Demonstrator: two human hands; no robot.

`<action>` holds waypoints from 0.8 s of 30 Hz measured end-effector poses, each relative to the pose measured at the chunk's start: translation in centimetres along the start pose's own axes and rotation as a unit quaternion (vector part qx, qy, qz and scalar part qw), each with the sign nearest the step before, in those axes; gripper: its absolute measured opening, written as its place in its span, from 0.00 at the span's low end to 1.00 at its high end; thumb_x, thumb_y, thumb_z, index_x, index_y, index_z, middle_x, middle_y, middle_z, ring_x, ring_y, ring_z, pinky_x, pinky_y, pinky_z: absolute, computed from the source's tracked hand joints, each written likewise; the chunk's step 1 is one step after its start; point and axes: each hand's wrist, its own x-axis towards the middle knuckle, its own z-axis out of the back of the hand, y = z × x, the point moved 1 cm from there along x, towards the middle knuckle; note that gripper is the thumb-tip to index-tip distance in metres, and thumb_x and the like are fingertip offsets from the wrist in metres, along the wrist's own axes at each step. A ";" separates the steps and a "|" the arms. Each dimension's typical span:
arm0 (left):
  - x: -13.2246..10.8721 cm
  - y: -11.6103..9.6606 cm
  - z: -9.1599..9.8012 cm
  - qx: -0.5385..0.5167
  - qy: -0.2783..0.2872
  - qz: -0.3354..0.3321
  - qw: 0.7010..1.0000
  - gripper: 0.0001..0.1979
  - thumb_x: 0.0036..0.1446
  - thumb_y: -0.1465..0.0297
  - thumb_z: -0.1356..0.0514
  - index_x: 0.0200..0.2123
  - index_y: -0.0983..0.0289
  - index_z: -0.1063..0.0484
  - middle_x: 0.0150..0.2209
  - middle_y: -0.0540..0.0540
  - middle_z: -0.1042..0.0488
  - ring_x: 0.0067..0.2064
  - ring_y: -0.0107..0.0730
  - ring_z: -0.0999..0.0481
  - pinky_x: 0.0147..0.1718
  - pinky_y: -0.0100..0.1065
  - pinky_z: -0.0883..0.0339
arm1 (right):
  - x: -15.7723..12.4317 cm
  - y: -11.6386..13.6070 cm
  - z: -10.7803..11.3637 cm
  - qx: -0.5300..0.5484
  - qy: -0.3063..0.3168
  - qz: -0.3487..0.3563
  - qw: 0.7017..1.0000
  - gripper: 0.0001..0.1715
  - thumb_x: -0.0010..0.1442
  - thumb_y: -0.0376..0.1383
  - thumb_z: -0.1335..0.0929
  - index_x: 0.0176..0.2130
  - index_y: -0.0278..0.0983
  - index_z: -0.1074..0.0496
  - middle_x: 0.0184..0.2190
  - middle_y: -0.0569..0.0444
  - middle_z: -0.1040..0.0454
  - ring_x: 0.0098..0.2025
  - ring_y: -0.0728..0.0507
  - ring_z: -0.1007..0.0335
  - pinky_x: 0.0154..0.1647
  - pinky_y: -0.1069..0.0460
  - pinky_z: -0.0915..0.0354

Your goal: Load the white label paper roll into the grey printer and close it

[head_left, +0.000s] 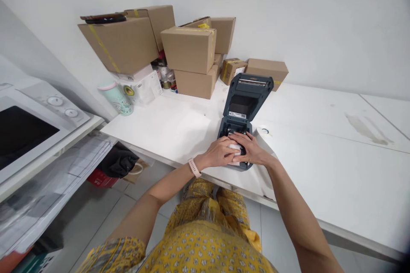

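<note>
A dark grey label printer (221, 129) stands near the table's front edge with its lid (241, 104) raised and tilted back. Inside the body sits a white label roll (235, 148), partly covered by fingers. My left hand (219, 152) reaches in from the left, its fingers bent over the roll. From the right, my right hand (253, 150) holds the roll's other side, with its fingers stretched across the printer's inner parts. Both hands are close together and their fingertips nearly meet. The far side of the roll is hidden beneath them.
White backing paper (264, 170) lies right of the printer, beside a small white roll (265, 131). Cardboard boxes (188, 51) are stacked behind. A mint tumbler (117, 98) stands at the back left, and a microwave (38, 115) sits on a shelf further left.
</note>
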 end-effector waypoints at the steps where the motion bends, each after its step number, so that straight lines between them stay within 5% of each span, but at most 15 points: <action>1: -0.5 -0.4 0.0 -0.007 -0.024 -0.003 1.000 0.12 0.61 0.70 0.44 0.42 0.60 0.20 0.52 0.59 0.24 0.56 0.40 0.28 0.59 0.45 0.35 | -0.1 -0.1 0.1 0.005 0.003 0.005 1.000 0.55 0.52 0.65 0.32 0.68 0.44 0.45 0.69 0.46 0.42 0.73 0.33 0.55 0.72 0.31 0.67; 5: -3.3 -1.7 0.2 -0.039 -0.119 -0.012 0.992 0.15 0.62 0.66 0.43 0.50 0.62 0.24 0.52 0.61 0.25 0.55 0.42 0.28 0.55 0.47 0.30 | -0.5 -0.1 0.5 0.024 0.012 0.024 0.999 0.52 0.54 0.64 0.33 0.68 0.47 0.45 0.69 0.49 0.42 0.73 0.34 0.55 0.72 0.31 0.67; 10: -5.3 -2.3 0.2 -0.033 -0.147 -0.039 0.988 0.19 0.62 0.64 0.42 0.56 0.62 0.29 0.51 0.60 0.23 0.53 0.41 0.25 0.57 0.49 0.31 | -0.7 0.0 0.6 0.035 -0.018 0.028 0.999 0.41 0.58 0.61 0.34 0.64 0.48 0.37 0.67 0.48 0.38 0.71 0.33 0.50 0.71 0.29 0.64; 18: -4.3 -2.4 -0.6 -0.014 -0.208 -0.038 0.977 0.07 0.63 0.73 0.42 0.36 0.63 0.22 0.39 0.56 0.19 0.46 0.35 0.23 0.50 0.43 0.26 | -0.6 -0.1 0.1 0.037 -0.027 0.017 0.999 0.27 0.68 0.53 0.42 0.60 0.48 0.31 0.66 0.52 0.35 0.70 0.36 0.46 0.70 0.28 0.63; 24: -4.4 -2.6 -1.1 -0.015 -0.204 -0.031 0.978 0.09 0.65 0.73 0.43 0.36 0.64 0.23 0.40 0.57 0.19 0.47 0.35 0.22 0.53 0.43 0.26 | -0.4 -0.1 -0.6 -0.015 -0.053 0.016 0.998 0.27 0.68 0.51 0.41 0.61 0.48 0.31 0.63 0.51 0.31 0.68 0.35 0.42 0.69 0.28 0.57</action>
